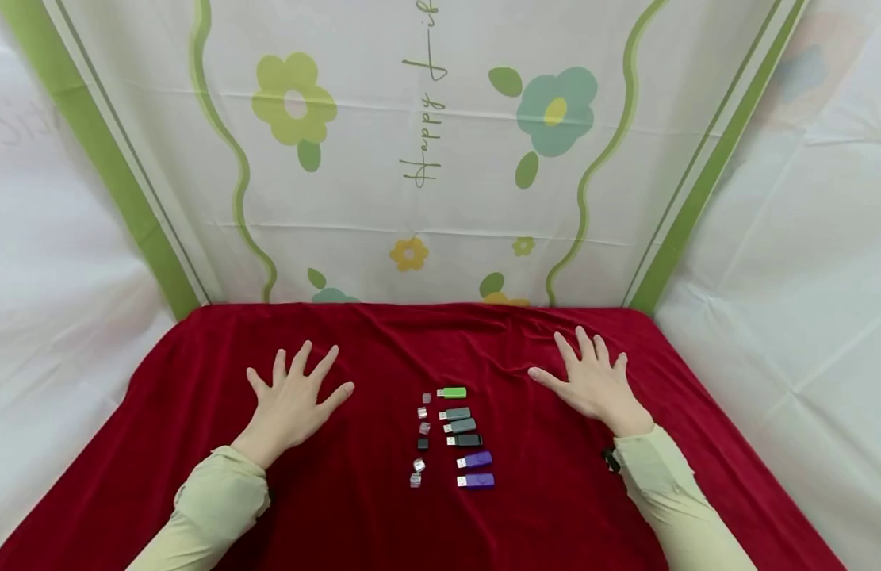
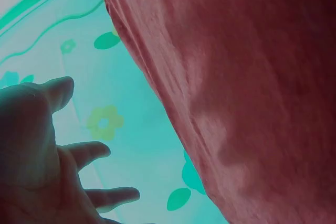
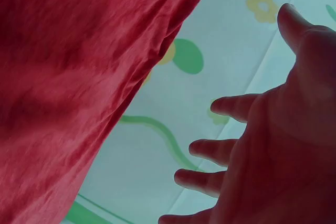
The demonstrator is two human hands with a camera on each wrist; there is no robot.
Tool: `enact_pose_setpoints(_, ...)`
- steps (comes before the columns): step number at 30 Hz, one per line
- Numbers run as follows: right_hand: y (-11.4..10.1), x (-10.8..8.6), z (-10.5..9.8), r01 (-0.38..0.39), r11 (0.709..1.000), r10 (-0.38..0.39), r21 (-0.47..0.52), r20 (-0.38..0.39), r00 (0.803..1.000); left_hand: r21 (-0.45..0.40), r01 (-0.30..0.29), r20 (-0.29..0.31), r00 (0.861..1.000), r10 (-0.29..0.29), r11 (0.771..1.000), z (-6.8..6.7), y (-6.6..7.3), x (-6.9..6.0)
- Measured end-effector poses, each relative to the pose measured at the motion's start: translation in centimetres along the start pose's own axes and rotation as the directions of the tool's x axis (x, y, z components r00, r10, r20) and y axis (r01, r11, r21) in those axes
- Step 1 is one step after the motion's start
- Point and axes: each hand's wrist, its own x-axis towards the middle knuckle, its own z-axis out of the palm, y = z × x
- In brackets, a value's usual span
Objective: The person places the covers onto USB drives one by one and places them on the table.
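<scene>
Several USB flash drives lie in a column on the red cloth, plugs pointing left: a green drive [image 1: 454, 392], a grey drive [image 1: 457, 413], a second grey drive [image 1: 463, 426], a black drive [image 1: 469, 440], a purple drive [image 1: 477, 459] and another purple drive [image 1: 479, 480]. Left of them runs a column of small caps, mostly clear ones like the top clear cap [image 1: 427, 398], plus a black cap [image 1: 423, 444]. My left hand [image 1: 290, 404] is held left of the caps, fingers spread. To the drives' right, my right hand [image 1: 595, 383] has its fingers spread too. Both hands hold nothing.
A red velvet cloth [image 1: 369, 515] covers the table, wrinkled near its far edge. Behind that edge hangs a white curtain [image 1: 369, 190] printed with flowers. White fabric walls [image 1: 783, 317] close in both sides. A dark band [image 1: 610, 460] shows at my right cuff.
</scene>
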Motion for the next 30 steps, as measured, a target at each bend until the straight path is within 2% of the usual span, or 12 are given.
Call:
enact_pose_setpoints(5, -0.9, 0.1, 0.4, 0.051, 0.999, -0.051, -0.006, -0.039, 0.998, -0.001, -0.017, -0.002, 1.0, 0.017, 1.0, 0.2, 0.6, 0.1)
enact_pose_setpoints(9, -2.2, 0.3, 0.8, 0.146, 0.988, -0.15, -0.04, -0.11, 0.983, -0.015, -0.047, -0.012, 0.999, 0.047, 0.999, 0.4, 1.3, 0.1)
enact_pose_setpoints(11, -2.9, 0.4, 1.0, 0.208, 0.976, -0.215, -0.06, -0.145, 0.966, -0.017, -0.073, -0.023, 0.997, 0.072, 0.997, 0.6, 1.7, 0.2)
enact_pose_setpoints(14, -4.1, 0.7, 1.3, 0.312, 0.945, -0.326, -0.102, -0.18, 0.928, -0.014, -0.119, -0.039, 0.992, 0.119, 0.993, 0.8, 2.4, 0.7)
enact_pose_setpoints(18, -5.7, 1.3, 1.5, 0.418, 0.897, -0.439, -0.144, -0.185, 0.879, 0.004, -0.175, -0.051, 0.983, 0.175, 0.985, 1.1, 3.3, 1.2)
enact_pose_setpoints(21, -7.0, 2.0, 1.7, 0.47, 0.869, -0.493, -0.154, -0.182, 0.851, 0.014, -0.199, -0.043, 0.979, 0.199, 0.98, 1.2, 4.1, 1.7)
enact_pose_setpoints(26, -9.3, 3.4, 2.9, 0.554, 0.82, -0.572, -0.145, -0.143, 0.808, 0.032, -0.223, -0.02, 0.974, 0.224, 0.974, 1.4, 5.4, 2.1)
enact_pose_setpoints(30, -10.4, 4.1, 3.8, 0.593, 0.79, -0.608, -0.159, -0.07, 0.791, 0.022, -0.243, -0.008, 0.97, 0.243, 0.97, 1.7, 6.3, 2.2)
